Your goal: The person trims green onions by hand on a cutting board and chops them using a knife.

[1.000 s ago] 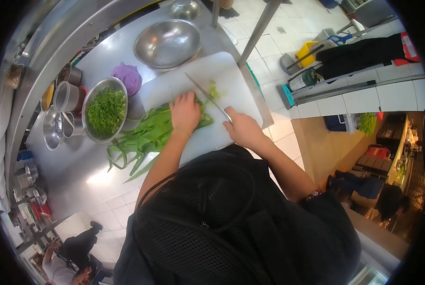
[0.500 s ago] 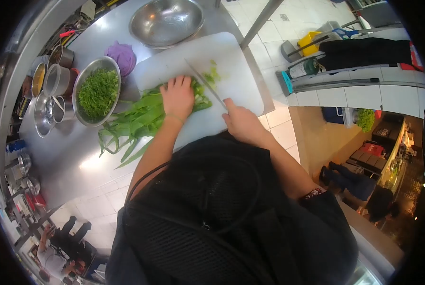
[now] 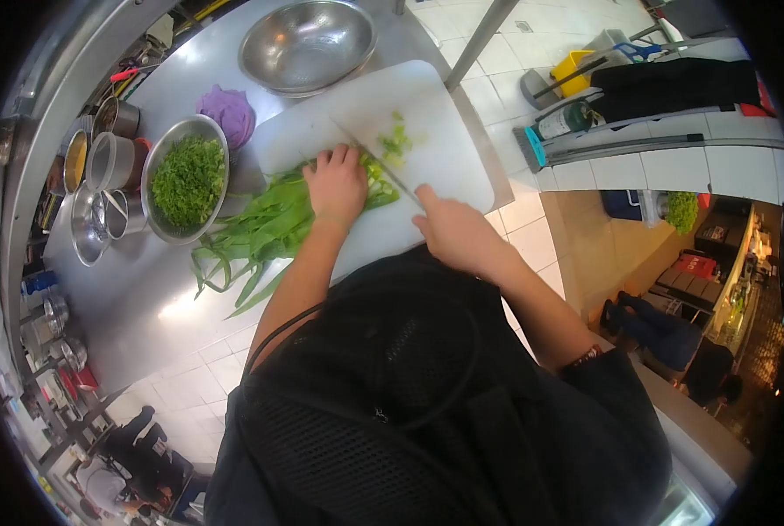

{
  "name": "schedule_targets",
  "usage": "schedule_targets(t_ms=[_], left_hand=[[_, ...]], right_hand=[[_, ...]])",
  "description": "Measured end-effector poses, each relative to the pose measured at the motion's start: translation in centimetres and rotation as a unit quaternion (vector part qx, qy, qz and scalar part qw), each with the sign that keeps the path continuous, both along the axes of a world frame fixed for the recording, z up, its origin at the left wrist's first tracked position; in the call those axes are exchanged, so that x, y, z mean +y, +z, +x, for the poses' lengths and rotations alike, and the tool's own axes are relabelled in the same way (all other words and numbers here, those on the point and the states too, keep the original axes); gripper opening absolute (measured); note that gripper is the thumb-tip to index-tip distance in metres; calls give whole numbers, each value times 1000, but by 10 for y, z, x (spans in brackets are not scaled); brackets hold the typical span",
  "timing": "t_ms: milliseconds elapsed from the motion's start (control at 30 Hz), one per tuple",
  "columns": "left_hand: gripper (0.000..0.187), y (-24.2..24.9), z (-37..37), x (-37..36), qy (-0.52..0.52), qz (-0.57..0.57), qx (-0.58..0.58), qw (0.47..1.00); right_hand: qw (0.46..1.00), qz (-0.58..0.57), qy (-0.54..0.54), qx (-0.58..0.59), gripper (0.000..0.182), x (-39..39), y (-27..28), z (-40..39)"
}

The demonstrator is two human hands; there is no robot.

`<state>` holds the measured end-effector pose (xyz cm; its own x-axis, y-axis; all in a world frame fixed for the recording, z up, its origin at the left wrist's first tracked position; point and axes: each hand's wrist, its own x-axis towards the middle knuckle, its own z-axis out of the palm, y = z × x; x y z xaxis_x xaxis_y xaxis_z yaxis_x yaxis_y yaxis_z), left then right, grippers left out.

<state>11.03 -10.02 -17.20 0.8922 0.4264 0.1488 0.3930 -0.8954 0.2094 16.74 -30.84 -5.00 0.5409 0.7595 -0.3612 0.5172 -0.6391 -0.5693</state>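
Observation:
My left hand (image 3: 338, 186) presses down on a bundle of green onions (image 3: 274, 219), fingers bent over the stalks near their cut ends. The long flat leaves trail left off the white cutting board (image 3: 449, 123) onto the steel table. In my right hand (image 3: 462, 232) is the handle of a kitchen knife (image 3: 390, 175). Its blade runs diagonally across the cut end of the bundle, close beside my left fingers; the tip is blurred. Small chopped pieces (image 3: 395, 140) lie on the board to the right of the blade.
A steel bowl of chopped greens (image 3: 184, 180) stands left of the board, beside a crumpled purple cloth (image 3: 227, 116). A large steel bowl (image 3: 309, 44) sits behind. Several containers (image 3: 114, 162) line the table's left side. People are visible at lower left and right.
The knife blade has shifted slightly left, nearer my left fingers. My left hand stays on the green onions. The whole view has turned a little.

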Motion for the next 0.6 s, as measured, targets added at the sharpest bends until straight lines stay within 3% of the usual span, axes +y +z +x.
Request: schedule_targets(t_ms=[33,133,267,333,433,500,600], left_hand=[[27,-1,0,0,2,-2,-2,1000],[26,-2,0,-1,0,-3,-17,1000],[22,-4,-4,-2,-3,4,-17,1000],[20,-3,0,1,5,9,-38,999],[23,-4,-2,-1,9,-13,-11,1000],[23,-3,-3,-3,8,9,-29,1000],[23,-5,-4,-1,-2,14,-35,999]], right_hand=[[1000,-19,4,16,28,-4,5,-3],[999,-8,-31,11,30,-4,-72,-8],[999,15,-4,-33,31,19,-27,11],[1000,14,-8,4,31,9,4,4],[998,-26,-33,50,31,-3,-24,-10],[1000,4,-28,13,32,9,-62,-8],[1000,21,-19,1,34,22,-41,7]])
